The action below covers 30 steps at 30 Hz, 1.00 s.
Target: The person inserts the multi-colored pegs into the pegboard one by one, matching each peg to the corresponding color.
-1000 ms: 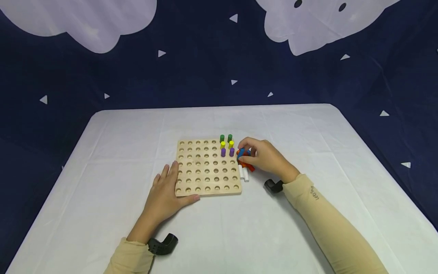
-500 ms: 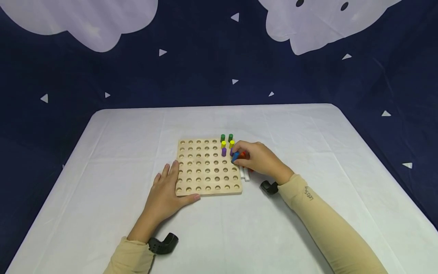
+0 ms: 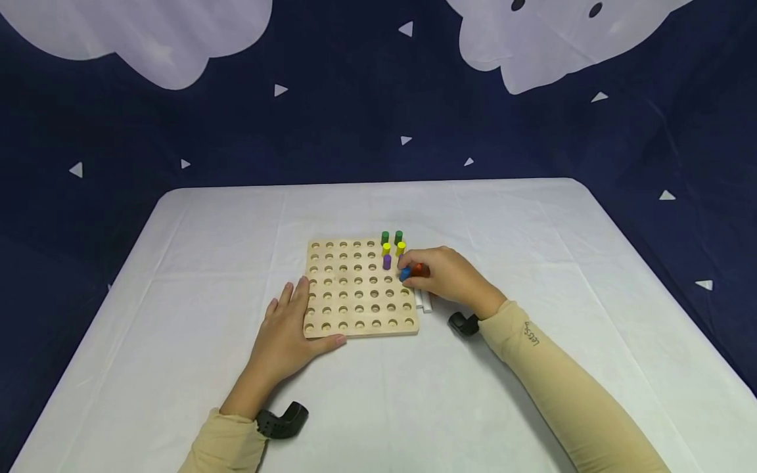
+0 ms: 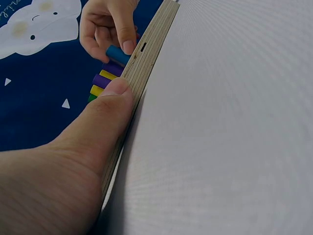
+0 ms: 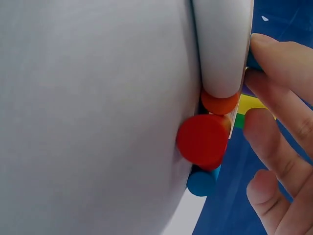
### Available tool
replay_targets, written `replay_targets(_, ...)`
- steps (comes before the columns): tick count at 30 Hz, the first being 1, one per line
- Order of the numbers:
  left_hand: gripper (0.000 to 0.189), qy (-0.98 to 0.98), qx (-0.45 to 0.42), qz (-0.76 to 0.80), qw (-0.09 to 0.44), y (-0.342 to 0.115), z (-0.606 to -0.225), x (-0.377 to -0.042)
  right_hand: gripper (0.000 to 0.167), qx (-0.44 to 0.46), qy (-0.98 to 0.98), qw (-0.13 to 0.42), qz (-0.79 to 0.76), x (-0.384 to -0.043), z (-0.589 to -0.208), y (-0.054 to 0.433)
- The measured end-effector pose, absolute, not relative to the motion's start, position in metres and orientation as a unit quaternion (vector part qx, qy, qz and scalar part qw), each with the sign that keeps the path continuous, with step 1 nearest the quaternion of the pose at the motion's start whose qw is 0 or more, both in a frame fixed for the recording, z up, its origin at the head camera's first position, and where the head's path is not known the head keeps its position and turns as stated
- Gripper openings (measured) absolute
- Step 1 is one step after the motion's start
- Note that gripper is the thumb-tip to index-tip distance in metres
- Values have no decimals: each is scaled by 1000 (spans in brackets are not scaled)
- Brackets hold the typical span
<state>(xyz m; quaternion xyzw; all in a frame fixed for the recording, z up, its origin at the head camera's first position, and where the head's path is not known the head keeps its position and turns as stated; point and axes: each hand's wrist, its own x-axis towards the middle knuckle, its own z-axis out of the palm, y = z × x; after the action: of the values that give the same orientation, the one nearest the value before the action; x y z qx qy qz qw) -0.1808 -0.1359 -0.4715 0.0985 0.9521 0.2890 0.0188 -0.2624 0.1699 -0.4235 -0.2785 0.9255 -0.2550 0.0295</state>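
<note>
A square wooden pegboard (image 3: pixel 350 289) with rows of round holes lies on the table. My left hand (image 3: pixel 282 338) rests along its left side and near corner, fingers straight and thumb along the front edge. My right hand (image 3: pixel 449 276) pinches a blue peg (image 3: pixel 405 274) between thumb and fingertips at the board's right edge; in the left wrist view that blue peg (image 4: pixel 117 55) stands upright from the board. Behind it, green pegs (image 3: pixel 385 237), yellow pegs (image 3: pixel 386 249) and purple pegs (image 3: pixel 387 262) stand in pairs in the far right holes. The right-hand purple peg is partly hidden by my fingers.
Beside the board's right edge lie loose pegs, partly under my right hand: white pegs (image 3: pixel 426 302), a red peg (image 5: pixel 203 140), an orange peg (image 5: pixel 221 104) and another blue peg (image 5: pixel 201 183). The white table (image 3: pixel 378 407) meets a dark blue backdrop (image 3: pixel 331 138).
My right hand has taken the blue peg from the loose pile and moved it left onto the board's right edge, tilting it more upright. My left hand has stayed in place.
</note>
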Motion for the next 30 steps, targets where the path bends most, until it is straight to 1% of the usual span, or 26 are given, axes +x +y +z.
replay_targets(3,130,952,98,289,19,-136,-472,-181,29,-284,922,19,-261,-262,-422,171)
replay_targets(5,131,952,97,290,20,-136,-472,-181,29,-287,918,2,-273,-263,-420,174)
replay_targets(9,131,952,97,290,20,-137,-472,-181,20,-270,914,-46,-301,-266,-415,184)
replay_targets(12,131,952,99,290,18,-137,-472,-181,18,-236,923,-52,-299,-271,-412,194)
replay_targets(14,131,951,99,291,18,-137,-472,-182,20,-214,935,-32,-281,-276,-411,200)
replay_targets(17,131,951,98,291,19,-136,-472,-182,26,-188,951,20,-244,-284,-412,207)
replay_targets(21,131,952,98,289,21,-136,-472,-182,32,-186,957,75,-210,-291,-416,211)
replay_targets(24,131,952,98,288,22,-136,-472,-182,36,-189,956,96,-201,-295,-419,211)
replay_targets(30,131,952,96,289,23,-136,-472,-182,41,-180,959,122,-182,-298,-416,207)
